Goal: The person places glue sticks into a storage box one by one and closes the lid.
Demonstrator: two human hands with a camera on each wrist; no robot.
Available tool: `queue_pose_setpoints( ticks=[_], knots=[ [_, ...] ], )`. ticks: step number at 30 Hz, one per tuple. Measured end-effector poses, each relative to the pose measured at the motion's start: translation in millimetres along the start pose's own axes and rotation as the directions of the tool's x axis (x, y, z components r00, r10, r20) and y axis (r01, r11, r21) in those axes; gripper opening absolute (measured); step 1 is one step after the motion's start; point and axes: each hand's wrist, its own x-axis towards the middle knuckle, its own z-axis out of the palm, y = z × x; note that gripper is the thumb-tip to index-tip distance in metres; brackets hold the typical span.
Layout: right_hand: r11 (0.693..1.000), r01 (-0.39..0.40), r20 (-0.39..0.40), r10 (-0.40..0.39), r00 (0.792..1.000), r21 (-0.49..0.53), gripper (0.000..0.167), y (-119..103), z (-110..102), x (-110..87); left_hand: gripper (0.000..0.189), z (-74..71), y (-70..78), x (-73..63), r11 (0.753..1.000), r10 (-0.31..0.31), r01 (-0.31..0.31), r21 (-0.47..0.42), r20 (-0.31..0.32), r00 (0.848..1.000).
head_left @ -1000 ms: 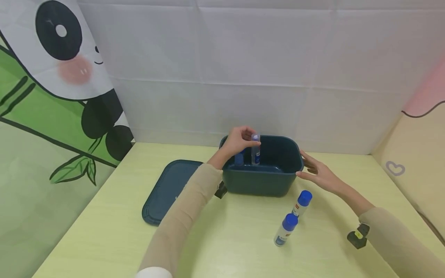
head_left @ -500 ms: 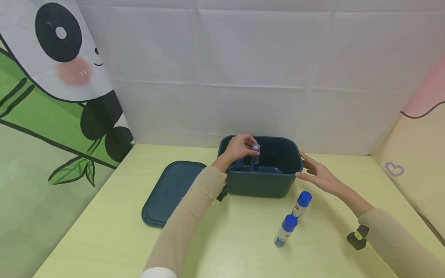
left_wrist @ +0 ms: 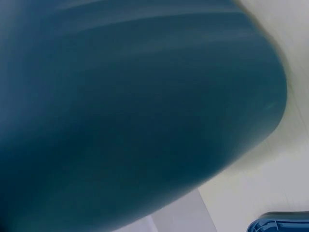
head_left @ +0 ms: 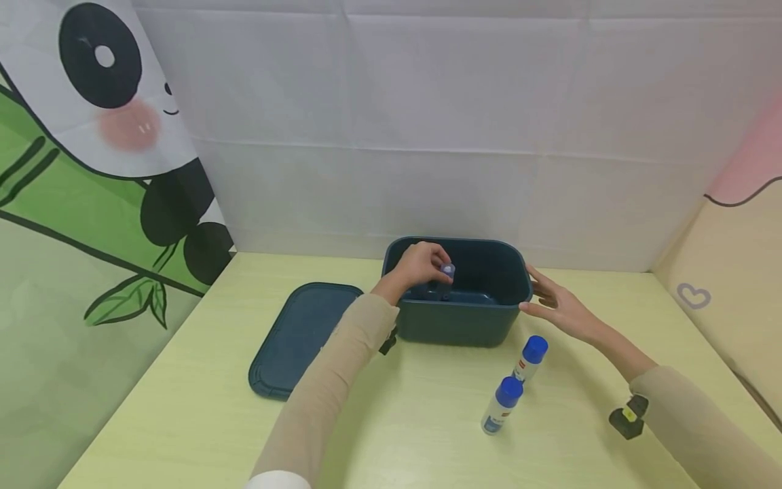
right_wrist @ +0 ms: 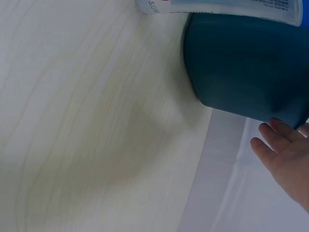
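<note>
A dark teal plastic bin (head_left: pixel 455 324) stands near the wall. My left hand (head_left: pixel 420 263) reaches inside, its thumb and fingers pinching the pale top end of a small translucent bottle (head_left: pixel 448 270); the bottle's lower part is dim inside the bin. In the left wrist view the bin's wall (left_wrist: pixel 159 96) fills most of the picture, and neither hand nor bottle shows. With fairly straight, spread fingers, my right hand (head_left: pixel 565 311) touches the bin's right end. Two clear labelled bottles with blue caps, a nearer one (head_left: pixel 501 406) and a farther one (head_left: pixel 530 358), stand on the table before the bin.
A dark teal lid (head_left: pixel 302 339) lies flat on the pale yellow table (head_left: pixel 415 428), left of the bin and partly behind my left sleeve. A white sheet (head_left: pixel 458 129) rises behind the bin, with printed panels at both sides.
Over the last second my left hand has lowered the bottle deeper into the bin, so that less of it shows. My right hand has kept its place at the bin's right end.
</note>
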Motion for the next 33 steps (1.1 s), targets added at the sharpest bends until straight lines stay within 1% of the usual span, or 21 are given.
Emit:
queue_pose_setpoints(
  ticks=[6,13,17,23,24,30,31,33],
  knots=[
    [1.000,-0.010,-0.004,0.010,1.000,-0.008,0.075,-3,2,-2.2,0.029,-2.2,-0.7,-2.9,1.000,-0.005,0.005,-0.022,0.014,1.000],
    [1.000,-0.031,-0.004,0.031,1.000,0.004,0.074,-8,6,-7.5,0.032,-7.8,-2.0,-10.7,1.000,-0.017,0.019,-0.024,0.045,0.999],
    [1.000,-0.029,-0.010,0.029,1.000,0.004,0.074,-12,8,-10.7,0.034,-11.5,-3.4,-15.0,0.999,-0.015,0.017,-0.045,0.052,0.999],
    [1.000,-0.023,-0.013,0.023,1.000,0.000,0.075,-14,8,-10.9,0.038,-18.0,-3.6,-15.1,0.997,0.006,0.000,-0.076,0.073,0.997],
    [1.000,-0.023,-0.012,0.022,1.000,-0.001,0.075,-13,8,-10.6,0.039,-18.1,-8.1,-11.3,0.996,0.032,-0.026,-0.085,0.070,0.997],
    [1.000,-0.022,-0.015,0.022,1.000,-0.008,0.075,-11,9,-8.1,0.040,-27.1,0.7,-11.2,0.991,0.060,-0.049,-0.128,0.079,0.995],
    [1.000,-0.022,-0.016,0.022,1.000,-0.008,0.074,-10,9,-7.7,0.040,-29.6,7.3,-15.1,0.991,0.043,-0.032,-0.128,0.084,0.996],
    [1.000,-0.020,-0.018,0.020,1.000,-0.011,0.074,-10,9,-7.1,0.040,-31.3,10.1,-15.9,0.989,0.054,-0.042,-0.143,0.077,0.996]
  ],
)
